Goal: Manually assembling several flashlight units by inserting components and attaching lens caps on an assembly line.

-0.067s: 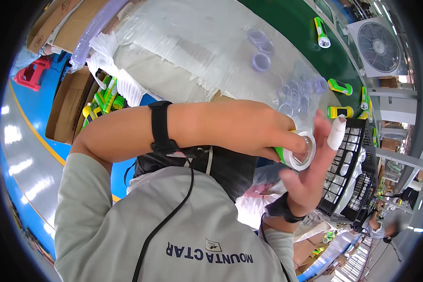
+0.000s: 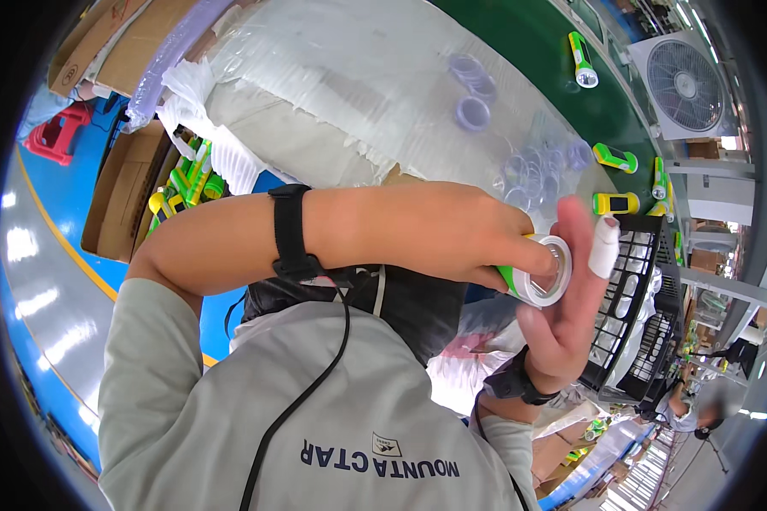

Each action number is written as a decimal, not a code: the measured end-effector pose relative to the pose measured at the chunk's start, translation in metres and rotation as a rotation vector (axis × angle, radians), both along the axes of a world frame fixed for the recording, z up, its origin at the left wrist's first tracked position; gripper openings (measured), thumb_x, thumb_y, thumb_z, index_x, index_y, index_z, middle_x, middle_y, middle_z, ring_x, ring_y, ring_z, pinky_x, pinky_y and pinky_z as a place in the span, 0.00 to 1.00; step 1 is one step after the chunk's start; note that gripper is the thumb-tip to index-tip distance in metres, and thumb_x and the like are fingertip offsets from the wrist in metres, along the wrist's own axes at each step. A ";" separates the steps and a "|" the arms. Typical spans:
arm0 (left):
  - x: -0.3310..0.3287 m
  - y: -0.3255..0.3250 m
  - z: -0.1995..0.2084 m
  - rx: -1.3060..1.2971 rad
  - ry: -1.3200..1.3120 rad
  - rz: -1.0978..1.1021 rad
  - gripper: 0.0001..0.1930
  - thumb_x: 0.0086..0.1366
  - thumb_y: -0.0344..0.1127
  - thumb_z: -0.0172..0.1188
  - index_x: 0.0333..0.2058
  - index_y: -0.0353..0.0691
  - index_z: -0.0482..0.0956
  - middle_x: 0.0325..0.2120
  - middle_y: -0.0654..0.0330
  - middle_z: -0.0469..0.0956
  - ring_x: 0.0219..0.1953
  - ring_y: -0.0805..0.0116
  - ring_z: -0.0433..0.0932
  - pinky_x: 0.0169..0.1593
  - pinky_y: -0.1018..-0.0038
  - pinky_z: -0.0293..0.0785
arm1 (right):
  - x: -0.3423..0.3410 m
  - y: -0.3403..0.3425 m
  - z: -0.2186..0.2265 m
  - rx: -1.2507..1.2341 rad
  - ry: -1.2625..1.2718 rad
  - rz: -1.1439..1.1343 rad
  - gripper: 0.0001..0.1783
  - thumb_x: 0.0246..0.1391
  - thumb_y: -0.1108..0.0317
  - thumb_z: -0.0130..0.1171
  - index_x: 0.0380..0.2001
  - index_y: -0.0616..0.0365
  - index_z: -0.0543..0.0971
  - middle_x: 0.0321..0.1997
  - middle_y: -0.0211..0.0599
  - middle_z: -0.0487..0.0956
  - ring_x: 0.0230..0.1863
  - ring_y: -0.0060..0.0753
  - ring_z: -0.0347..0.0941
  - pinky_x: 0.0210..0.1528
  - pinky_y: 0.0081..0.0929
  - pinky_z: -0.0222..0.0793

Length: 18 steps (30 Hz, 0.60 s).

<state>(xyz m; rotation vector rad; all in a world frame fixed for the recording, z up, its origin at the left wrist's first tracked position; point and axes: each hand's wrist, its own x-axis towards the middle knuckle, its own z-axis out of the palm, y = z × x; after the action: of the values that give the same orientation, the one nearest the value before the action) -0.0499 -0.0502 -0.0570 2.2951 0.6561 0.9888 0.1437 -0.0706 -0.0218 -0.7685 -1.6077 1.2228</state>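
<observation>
My left hand reaches across to the right, its fingers wrapped round a green flashlight with a white ring-shaped head. The head's round opening faces my right hand, and a left fingertip lies at or inside that opening. Fingers stretched and thumb apart, my right hand stands upright just beside the flashlight's head; whether it touches is unclear. White tape wraps one right finger. Most of the flashlight's body is hidden behind my left hand. Beyond my hands, clear plastic rings lie on the film-covered table.
Several green and yellow flashlights lie along the green far-right strip. A black crate stands right of my hands. At left, a cardboard box holds more flashlights, near a red stool. A fan and another person are at right.
My right hand has shifted slightly, its taped finger moving a little down and left toward the flashlight's head. My left hand and the flashlight stay in place.
</observation>
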 end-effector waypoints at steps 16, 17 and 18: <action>0.000 0.000 -0.004 -0.004 -0.031 -0.014 0.23 0.53 0.35 0.62 0.49 0.54 0.68 0.34 0.60 0.74 0.31 0.56 0.78 0.31 0.65 0.75 | -0.018 -0.003 -0.007 0.202 -0.671 -0.319 0.51 0.35 0.66 0.68 0.61 0.64 0.51 0.46 0.39 0.65 0.46 0.34 0.66 0.53 0.30 0.62; 0.002 0.001 -0.005 0.010 -0.024 -0.025 0.23 0.53 0.35 0.62 0.49 0.54 0.68 0.34 0.60 0.74 0.31 0.56 0.78 0.31 0.65 0.75 | -0.016 0.001 -0.016 0.191 -0.453 -0.272 0.51 0.36 0.66 0.68 0.61 0.64 0.51 0.45 0.39 0.65 0.46 0.35 0.66 0.52 0.30 0.63; 0.005 0.003 -0.009 0.000 -0.069 -0.006 0.24 0.53 0.34 0.63 0.50 0.53 0.68 0.35 0.59 0.74 0.32 0.56 0.78 0.32 0.65 0.75 | -0.014 0.006 -0.022 0.182 -0.234 -0.222 0.51 0.36 0.66 0.69 0.61 0.64 0.51 0.45 0.40 0.65 0.46 0.35 0.65 0.52 0.31 0.63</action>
<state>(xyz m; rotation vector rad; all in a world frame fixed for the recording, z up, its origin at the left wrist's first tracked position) -0.0451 -0.0472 -0.0662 2.2508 0.6203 1.0605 0.1299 -0.0647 -0.0439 -0.9710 -1.7406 0.8406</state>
